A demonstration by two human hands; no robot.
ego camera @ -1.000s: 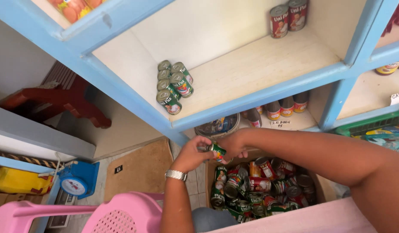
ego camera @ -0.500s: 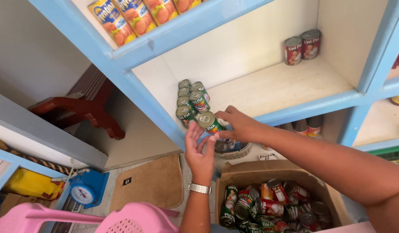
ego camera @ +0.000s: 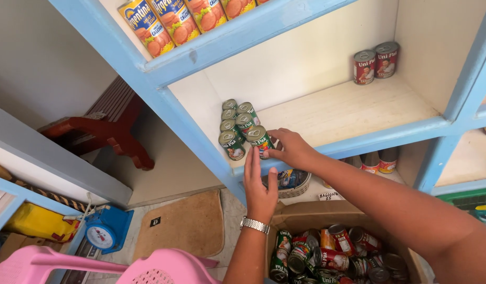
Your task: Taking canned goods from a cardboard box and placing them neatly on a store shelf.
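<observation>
My right hand (ego camera: 291, 148) grips a green-labelled can (ego camera: 261, 141) standing at the front edge of the cream shelf (ego camera: 337, 113), next to a double row of several matching green cans (ego camera: 233, 126). My left hand (ego camera: 259, 185), with a silver watch on the wrist, is held open and flat just below that can, its fingertips at the blue shelf edge. Below both arms is a cardboard box (ego camera: 300, 215) filled with several mixed red and green cans (ego camera: 332, 252).
Two red cans (ego camera: 375, 65) stand at the shelf's back right. Yellow-and-blue cans (ego camera: 164, 21) line the shelf above. Red cans (ego camera: 379, 160) and a small basket (ego camera: 298, 186) sit on the lower shelf. Floor level holds a pink plastic chair (ego camera: 95, 265), a blue scale (ego camera: 107, 231), a brown mat (ego camera: 182, 223) and a red bench (ego camera: 111, 131).
My right hand lifted a green can out of the box and brought it up to the shelf's front row. My left hand rose with it and now opens below the can.
</observation>
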